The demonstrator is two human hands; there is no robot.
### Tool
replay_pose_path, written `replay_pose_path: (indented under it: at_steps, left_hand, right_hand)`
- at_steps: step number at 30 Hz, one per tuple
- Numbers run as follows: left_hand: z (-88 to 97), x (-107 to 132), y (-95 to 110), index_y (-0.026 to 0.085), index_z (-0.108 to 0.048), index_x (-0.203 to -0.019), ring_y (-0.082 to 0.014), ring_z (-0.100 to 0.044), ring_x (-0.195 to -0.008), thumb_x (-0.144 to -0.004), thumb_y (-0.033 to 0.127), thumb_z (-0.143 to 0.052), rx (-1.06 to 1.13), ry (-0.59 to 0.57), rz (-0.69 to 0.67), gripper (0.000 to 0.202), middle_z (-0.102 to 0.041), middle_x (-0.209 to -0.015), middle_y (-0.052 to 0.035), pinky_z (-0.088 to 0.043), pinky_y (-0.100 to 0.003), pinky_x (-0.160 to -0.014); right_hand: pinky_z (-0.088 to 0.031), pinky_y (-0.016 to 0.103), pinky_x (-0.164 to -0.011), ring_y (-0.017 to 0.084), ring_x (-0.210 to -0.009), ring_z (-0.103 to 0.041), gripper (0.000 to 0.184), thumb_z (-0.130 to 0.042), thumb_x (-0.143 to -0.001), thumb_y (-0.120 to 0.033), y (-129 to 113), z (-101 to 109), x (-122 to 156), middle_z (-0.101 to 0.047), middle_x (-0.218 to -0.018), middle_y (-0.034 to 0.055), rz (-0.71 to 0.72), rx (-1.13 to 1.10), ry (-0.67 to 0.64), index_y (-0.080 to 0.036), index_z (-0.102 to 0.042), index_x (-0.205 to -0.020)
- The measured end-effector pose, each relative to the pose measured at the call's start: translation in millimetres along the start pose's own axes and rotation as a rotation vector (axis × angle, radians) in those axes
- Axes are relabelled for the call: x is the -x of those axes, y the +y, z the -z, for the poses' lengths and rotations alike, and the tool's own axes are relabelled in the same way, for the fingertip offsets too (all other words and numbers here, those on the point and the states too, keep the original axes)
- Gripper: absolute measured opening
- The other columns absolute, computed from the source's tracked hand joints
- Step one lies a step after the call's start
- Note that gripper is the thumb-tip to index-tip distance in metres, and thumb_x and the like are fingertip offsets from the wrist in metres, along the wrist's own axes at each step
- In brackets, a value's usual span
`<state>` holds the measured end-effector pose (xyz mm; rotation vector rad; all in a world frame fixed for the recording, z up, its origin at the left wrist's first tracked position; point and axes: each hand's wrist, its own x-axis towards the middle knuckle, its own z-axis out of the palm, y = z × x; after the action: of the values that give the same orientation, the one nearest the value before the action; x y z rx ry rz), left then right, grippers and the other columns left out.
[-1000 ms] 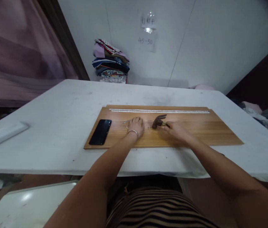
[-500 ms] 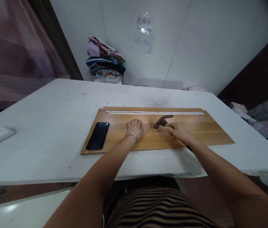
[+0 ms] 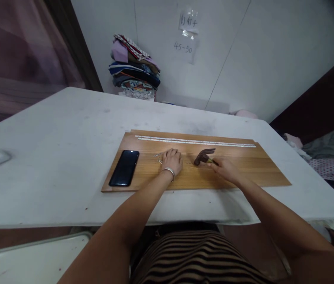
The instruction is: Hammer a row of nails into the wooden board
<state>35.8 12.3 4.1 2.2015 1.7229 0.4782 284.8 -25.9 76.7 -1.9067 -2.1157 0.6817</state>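
My left hand [image 3: 172, 161] rests palm down on a brown wooden board [image 3: 243, 173], fingers stretched and slightly bent. Beside it, to the left, lie several thin silvery nails [image 3: 157, 154], partly covered by the hand. My right hand [image 3: 223, 169] grips a claw hammer [image 3: 204, 157] by its yellow and black handle, close to the rusty brown head. The hammer's striking face is down at the board, just right of a few small dark nail heads or holes [image 3: 188, 163] in a row. What lies under the hammer face is hidden.
A black phone [image 3: 124, 168] lies on the board's left end. Two white measuring strips [image 3: 196, 141] run along its far side. The board rests on a white table [image 3: 66, 157]. Folded cloths [image 3: 135, 73] are stacked by the wall, which bears handwritten papers [image 3: 184, 47].
The hammer head has come down to the board, covering part of the row of marks. My left hand stays in place on the board. The camera view has tilted slightly.
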Motion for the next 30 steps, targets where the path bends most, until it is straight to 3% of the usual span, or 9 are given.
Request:
replay_pose_path:
  at_steps: [7,14,20,30]
  left_hand:
    - [-4.0,-0.4,-0.4,0.021,-0.076,-0.114,-0.0294,-0.053,-0.146,-0.102,0.018,-0.054,0.036,0.018,-0.018,0.026,-0.070,-0.145,-0.0127,-0.034,-0.049,-0.128]
    - [-6.0,-0.3,1.2,0.020,-0.078,-0.116,-0.0319,-0.049,-0.151,-0.103,0.020,-0.052,0.064,0.013,-0.026,0.028,-0.068,-0.148,-0.0147,-0.032,-0.051,-0.129]
    - [-3.8,0.8,3.3,0.019,-0.079,-0.113,-0.0311,-0.054,-0.144,-0.101,0.016,-0.053,0.078,0.022,-0.051,0.029,-0.072,-0.140,-0.0150,-0.033,-0.049,-0.129]
    - [-3.3,0.3,3.8,0.018,-0.079,-0.113,-0.0292,-0.059,-0.139,-0.104,0.017,-0.051,0.110,0.033,-0.073,0.029,-0.075,-0.135,-0.0137,-0.036,-0.045,-0.127]
  right_hand:
    - [-0.039,0.031,-0.061,0.020,-0.063,-0.056,0.035,-0.053,-0.091,-0.056,9.0,-5.3,10.7,-0.058,-0.062,0.0015,-0.101,-0.106,0.078,-0.026,-0.052,-0.073]
    - [-0.040,0.031,-0.059,0.019,-0.062,-0.056,0.032,-0.056,-0.087,-0.055,5.0,-13.8,18.1,-0.058,-0.065,0.0009,-0.136,-0.142,0.056,-0.025,-0.056,-0.076]
    - [-0.040,0.031,-0.058,0.018,-0.059,-0.053,0.034,-0.058,-0.085,-0.057,6.6,-12.4,17.8,-0.056,-0.063,-0.0006,-0.147,-0.152,0.064,-0.025,-0.056,-0.074]
    - [-0.035,0.029,-0.049,0.013,-0.050,-0.046,0.046,-0.062,-0.074,-0.071,-3.1,-18.8,24.7,-0.052,-0.060,-0.0032,-0.259,-0.409,0.035,-0.027,-0.050,-0.072]
